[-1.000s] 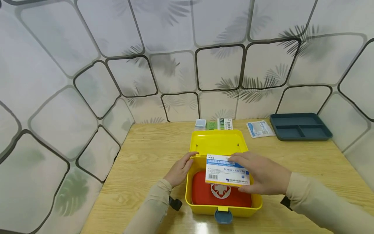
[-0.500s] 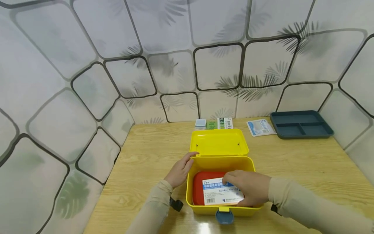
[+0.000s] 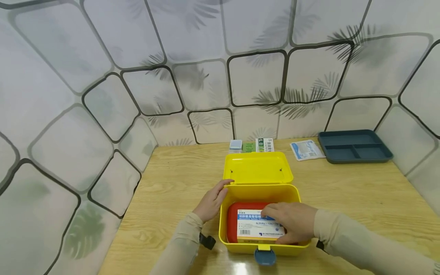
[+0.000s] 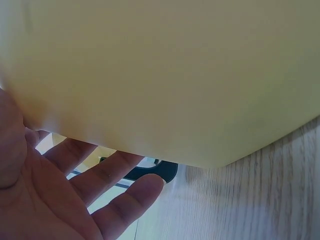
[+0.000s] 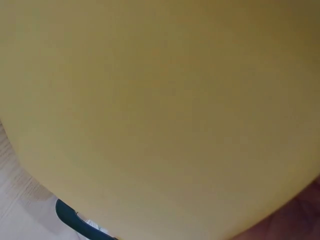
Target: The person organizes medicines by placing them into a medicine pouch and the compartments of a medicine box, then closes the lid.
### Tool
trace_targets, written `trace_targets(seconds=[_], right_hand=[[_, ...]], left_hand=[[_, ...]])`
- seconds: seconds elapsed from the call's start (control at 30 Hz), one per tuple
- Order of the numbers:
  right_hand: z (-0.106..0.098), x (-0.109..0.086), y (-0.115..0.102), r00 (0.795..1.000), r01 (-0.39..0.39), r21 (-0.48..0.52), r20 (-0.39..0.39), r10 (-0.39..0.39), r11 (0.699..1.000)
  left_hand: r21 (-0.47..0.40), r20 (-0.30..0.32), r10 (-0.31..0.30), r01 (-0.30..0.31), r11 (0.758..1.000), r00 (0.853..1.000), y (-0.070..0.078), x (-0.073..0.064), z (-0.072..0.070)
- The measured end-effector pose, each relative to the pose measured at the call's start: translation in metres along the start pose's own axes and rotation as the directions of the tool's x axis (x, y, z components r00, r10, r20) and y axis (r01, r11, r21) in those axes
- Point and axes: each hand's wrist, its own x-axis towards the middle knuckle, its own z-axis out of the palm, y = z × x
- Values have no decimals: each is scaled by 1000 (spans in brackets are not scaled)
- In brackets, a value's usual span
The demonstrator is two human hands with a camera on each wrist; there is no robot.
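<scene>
An open yellow plastic medicine chest (image 3: 240, 250) stands on the wooden table, its lid (image 3: 258, 168) tipped back. Inside lies a red case (image 3: 232, 223). Over it, a white and blue medicine box (image 3: 252, 229) with printed characters sits low in the chest. My right hand (image 3: 293, 221) holds this box by its right end, thumb at the front edge and fingers on top. At the back left corner of the chest, my left hand (image 3: 210, 202) touches the rim with extended fingers. In the left wrist view its fingers (image 4: 107, 175) lie spread against the yellow outer wall.
Behind the lid stand a small white-lidded container (image 3: 235, 145), a green packet (image 3: 249, 147) and a white and green box (image 3: 265, 144). Farther right are a Surgical packet (image 3: 307, 150) and a dark blue divided tray (image 3: 355, 147). A blue latch (image 3: 265, 257) hangs at the chest's front.
My right hand has lowered the medicine box from above the chest onto the red case, and the box has shifted slightly since. The left hand has stayed at the rim.
</scene>
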Motion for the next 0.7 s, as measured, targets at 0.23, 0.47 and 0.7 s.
trace_targets(seconds=[0.23, 0.47, 0.7], right_hand=[[0, 0, 0, 1000, 13, 6, 22, -13, 1000], [-1, -2, -2, 999, 3, 16, 41, -4, 1000], [1, -3, -2, 999, 2, 34, 45, -3, 999]], left_hand=[[-16, -6, -6, 6, 1000, 1000, -1, 0, 1], [-29, 5, -7, 7, 1000, 1000, 40, -12, -9], [-36, 4, -8, 8, 999, 1000, 40, -14, -8]])
